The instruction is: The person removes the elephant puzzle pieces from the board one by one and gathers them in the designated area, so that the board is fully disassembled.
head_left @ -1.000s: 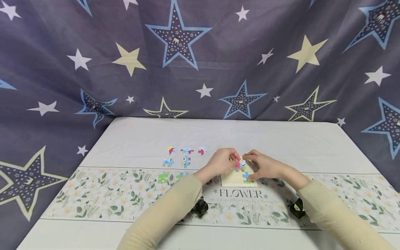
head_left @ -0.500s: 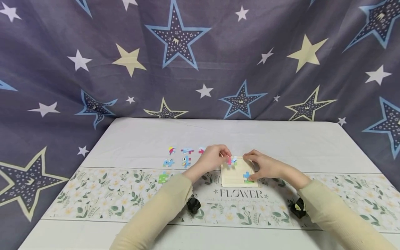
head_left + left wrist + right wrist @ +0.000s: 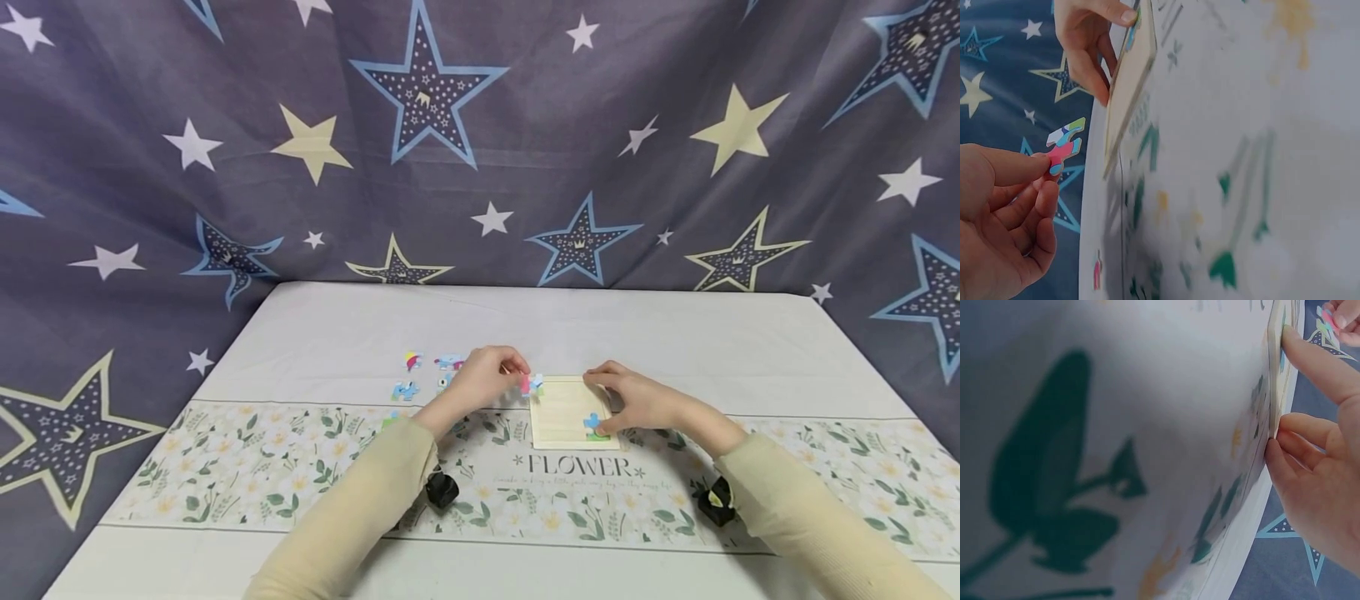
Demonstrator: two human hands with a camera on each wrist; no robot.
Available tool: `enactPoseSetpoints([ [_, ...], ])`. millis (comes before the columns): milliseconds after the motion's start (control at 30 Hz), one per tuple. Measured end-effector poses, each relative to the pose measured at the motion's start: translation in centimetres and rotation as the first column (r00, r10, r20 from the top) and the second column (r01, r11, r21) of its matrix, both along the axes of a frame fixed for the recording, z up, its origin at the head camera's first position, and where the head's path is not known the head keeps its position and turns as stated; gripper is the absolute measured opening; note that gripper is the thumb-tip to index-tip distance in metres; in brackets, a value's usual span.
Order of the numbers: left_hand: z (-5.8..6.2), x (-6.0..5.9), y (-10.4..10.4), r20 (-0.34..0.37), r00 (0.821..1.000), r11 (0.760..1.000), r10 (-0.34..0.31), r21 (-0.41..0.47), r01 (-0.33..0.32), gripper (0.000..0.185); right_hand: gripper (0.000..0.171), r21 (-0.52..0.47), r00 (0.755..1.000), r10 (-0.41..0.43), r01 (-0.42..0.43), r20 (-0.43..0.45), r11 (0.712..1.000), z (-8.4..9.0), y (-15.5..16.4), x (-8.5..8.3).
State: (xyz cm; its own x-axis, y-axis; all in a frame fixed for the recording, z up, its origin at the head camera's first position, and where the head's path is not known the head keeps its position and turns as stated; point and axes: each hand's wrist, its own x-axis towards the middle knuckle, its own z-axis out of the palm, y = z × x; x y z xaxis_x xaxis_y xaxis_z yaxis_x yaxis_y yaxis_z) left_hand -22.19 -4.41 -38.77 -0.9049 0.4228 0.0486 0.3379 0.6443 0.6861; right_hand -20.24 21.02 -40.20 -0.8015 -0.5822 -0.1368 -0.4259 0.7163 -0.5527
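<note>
A pale wooden puzzle tray [image 3: 558, 412] lies flat on the floral tablecloth, with one blue and green piece [image 3: 595, 426] seated in its near right corner. My right hand [image 3: 626, 400] holds the tray by its right edge; in the right wrist view one finger [image 3: 1313, 359] lies on the tray's top and the others press its side [image 3: 1274, 394]. My left hand [image 3: 491, 375] pinches a pink and blue puzzle piece [image 3: 531, 384] [image 3: 1065, 146] in the air just left of the tray's far left corner.
Several loose puzzle pieces lie left of the tray: a pink-yellow one [image 3: 412, 360], blue ones [image 3: 448, 362] [image 3: 404, 390], and a green one [image 3: 390, 422] partly behind my left sleeve. A star-patterned curtain [image 3: 480, 142] hangs behind the table.
My left hand has carried the pink and blue piece leftward, from over the tray to just past its left edge. The right hand has stayed on the tray.
</note>
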Motion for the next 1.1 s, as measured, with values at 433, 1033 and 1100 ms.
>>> enactPoseSetpoints([
  [433, -0.4, -0.2, -2.9, 0.009, 0.999, 0.999, 0.044, -0.021, -0.044, 0.006, 0.082, 0.0, 1.0, 0.002, -0.002, -0.014, 1.0, -0.1, 0.0, 0.0],
  [1033, -1.1, -1.0, -5.5, -0.002, 0.995, 0.994, 0.099, -0.055, -0.099, 0.006, 0.082, 0.005, 1.0, -0.003, 0.003, -0.009, 1.0, 0.1, -0.1, -0.1],
  [1100, -1.2, -1.0, -5.5, 0.002, 0.995, 0.993, 0.097, -0.062, -0.096, 0.006, 0.082, 0.002, 1.0, -0.004, 0.004, 0.001, 1.0, 0.0, -0.1, 0.0],
])
